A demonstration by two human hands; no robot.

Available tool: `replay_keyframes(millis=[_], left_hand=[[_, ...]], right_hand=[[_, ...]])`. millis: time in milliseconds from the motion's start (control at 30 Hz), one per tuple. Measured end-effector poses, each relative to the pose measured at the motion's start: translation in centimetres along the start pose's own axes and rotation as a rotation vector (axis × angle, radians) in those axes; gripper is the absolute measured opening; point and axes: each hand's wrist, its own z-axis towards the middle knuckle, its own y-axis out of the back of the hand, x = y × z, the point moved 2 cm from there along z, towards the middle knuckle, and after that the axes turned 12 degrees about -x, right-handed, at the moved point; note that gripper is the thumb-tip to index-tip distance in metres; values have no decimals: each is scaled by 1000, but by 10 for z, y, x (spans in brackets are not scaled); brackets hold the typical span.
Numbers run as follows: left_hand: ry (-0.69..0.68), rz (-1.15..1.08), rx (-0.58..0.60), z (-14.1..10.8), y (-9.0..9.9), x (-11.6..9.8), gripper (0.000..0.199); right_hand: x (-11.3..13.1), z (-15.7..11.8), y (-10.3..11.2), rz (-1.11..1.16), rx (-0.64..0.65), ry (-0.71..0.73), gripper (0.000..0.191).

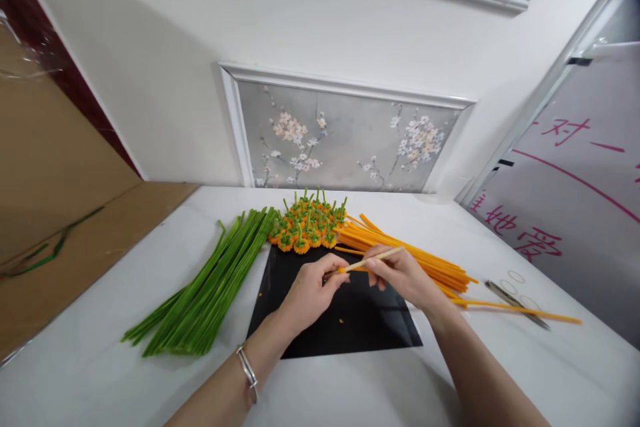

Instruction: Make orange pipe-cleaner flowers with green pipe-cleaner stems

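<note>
Above a black mat (350, 327) my left hand (315, 283) pinches a small orange piece (342, 270) at the end of a thin wooden stick (375, 259). My right hand (397, 273) is closed on the stick's other part. An orange fuzzy stem (357, 269) appears to run behind the stick between the hands. Behind them sits a cluster of small orange and green pieces (307, 223) with upright green stems. Green fuzzy stems (210, 287) lie in a bundle to the left, and orange fuzzy stems (420, 257) lie to the right.
Tweezers (517, 305) and several clear rings (509, 286) lie on the white table (360, 393) at the right. A brown cardboard sheet (90, 233) borders the left side. A wall with a floral panel (350, 137) stands behind, and a board with red writing (575, 180) is at the right.
</note>
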Motion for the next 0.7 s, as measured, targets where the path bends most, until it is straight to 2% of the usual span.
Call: replay_keyframes(millis=[133, 267, 333, 400, 467, 533, 600, 700], left_hand=[[-4, 83, 23, 1, 1, 4, 17], [-25, 91, 52, -1, -3, -1, 17], [-9, 74, 17, 0, -4, -2, 14], [6, 63, -47, 2, -2, -2, 11], [12, 62, -93, 4, 1, 1, 8], [14, 84, -114, 6, 4, 5, 7], [0, 127, -123, 7, 6, 9, 5], [-49, 199, -110, 7, 8, 13, 5]], right_hand=[[-1, -1, -6, -28, 1, 5, 38], [-4, -3, -25, 25, 40, -43, 40], [-7, -4, -32, 57, -19, -96, 39], [-8, -4, -33, 31, -73, -85, 35], [-6, -5, -30, -106, -67, -27, 27], [-1, -7, -26, -342, 9, 59, 17], [6, -12, -24, -582, 103, 150, 24], [19, -19, -25, -844, 105, 266, 25]])
